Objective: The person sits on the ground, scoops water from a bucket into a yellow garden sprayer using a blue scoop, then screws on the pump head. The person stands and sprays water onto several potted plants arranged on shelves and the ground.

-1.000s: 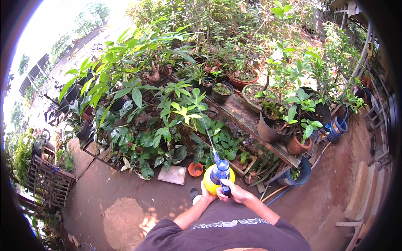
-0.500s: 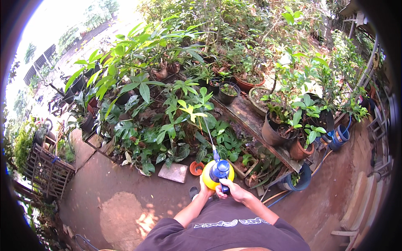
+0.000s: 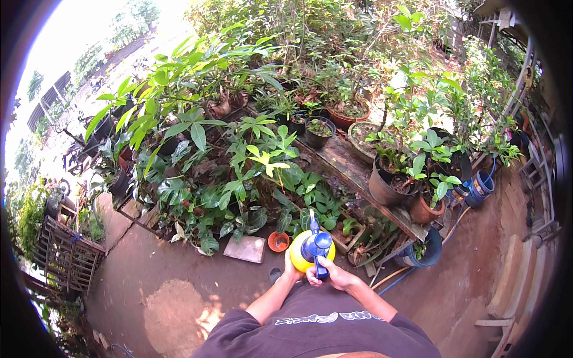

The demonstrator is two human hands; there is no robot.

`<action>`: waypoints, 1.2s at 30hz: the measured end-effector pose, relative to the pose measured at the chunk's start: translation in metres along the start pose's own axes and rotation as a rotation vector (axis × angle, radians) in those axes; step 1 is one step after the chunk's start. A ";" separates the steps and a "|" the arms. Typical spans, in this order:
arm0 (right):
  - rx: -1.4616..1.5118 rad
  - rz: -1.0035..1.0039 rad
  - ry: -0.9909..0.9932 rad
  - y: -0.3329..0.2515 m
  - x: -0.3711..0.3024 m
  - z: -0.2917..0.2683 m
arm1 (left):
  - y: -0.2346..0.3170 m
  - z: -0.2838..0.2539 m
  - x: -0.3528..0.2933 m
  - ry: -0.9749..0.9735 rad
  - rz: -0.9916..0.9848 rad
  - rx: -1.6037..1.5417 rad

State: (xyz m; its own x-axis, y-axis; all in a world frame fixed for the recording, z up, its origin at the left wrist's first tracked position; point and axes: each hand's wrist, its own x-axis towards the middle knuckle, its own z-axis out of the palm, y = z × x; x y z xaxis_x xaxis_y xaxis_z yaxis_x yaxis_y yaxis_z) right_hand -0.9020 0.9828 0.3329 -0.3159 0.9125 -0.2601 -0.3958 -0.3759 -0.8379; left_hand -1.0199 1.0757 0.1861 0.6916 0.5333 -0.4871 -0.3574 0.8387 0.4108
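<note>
A yellow pressure spray bottle (image 3: 299,259) with a blue pump top and nozzle is held upright in front of my body. My left hand (image 3: 291,267) cups the left side of its yellow tank. My right hand (image 3: 333,275) is closed around the blue handle, its thumb lying on top. The nozzle points away from me toward leafy plants (image 3: 265,160) with a bright yellow-green leaf cluster. A short whitish burst shows at the nozzle's tip.
A wooden plank bench (image 3: 352,176) carries several potted plants. On the ground lie a pale block (image 3: 245,249), a small orange pot (image 3: 278,241) and a blue bucket (image 3: 431,247). Hoses (image 3: 391,278) run along the ground at right. A slatted wooden crate (image 3: 70,253) stands left.
The long thin jet of liquid from the nozzle has shrunk to a short burst at the tip. Both hands keep their hold on the spray bottle; the view has shifted slightly.
</note>
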 end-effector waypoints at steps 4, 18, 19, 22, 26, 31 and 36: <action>0.117 0.009 0.037 0.009 -0.005 -0.003 | -0.003 0.006 0.001 -0.043 -0.073 0.085; 0.290 -0.097 0.248 0.021 -0.030 -0.006 | -0.019 0.019 0.011 -0.126 -0.367 0.140; 0.307 -0.105 0.245 0.023 -0.031 -0.006 | -0.020 0.018 0.011 -0.132 -0.359 0.156; 0.338 -0.109 0.242 0.027 -0.031 -0.008 | -0.020 0.021 0.009 -0.172 -0.332 0.205; 0.269 -0.036 0.242 0.023 -0.029 -0.006 | -0.021 0.012 0.007 -0.186 -0.334 0.104; 0.223 0.003 0.188 0.020 -0.023 -0.008 | -0.014 0.018 -0.003 -0.105 -0.296 0.079; 0.150 0.032 0.129 0.016 -0.015 -0.007 | -0.014 0.013 -0.004 -0.086 -0.201 0.039</action>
State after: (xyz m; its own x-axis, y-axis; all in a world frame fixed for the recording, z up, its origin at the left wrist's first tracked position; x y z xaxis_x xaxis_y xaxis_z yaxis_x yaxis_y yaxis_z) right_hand -0.8972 0.9641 0.3196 -0.2209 0.9091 -0.3532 -0.5144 -0.4163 -0.7497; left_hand -1.0099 1.0607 0.1924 0.7977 0.3436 -0.4957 -0.1838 0.9212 0.3428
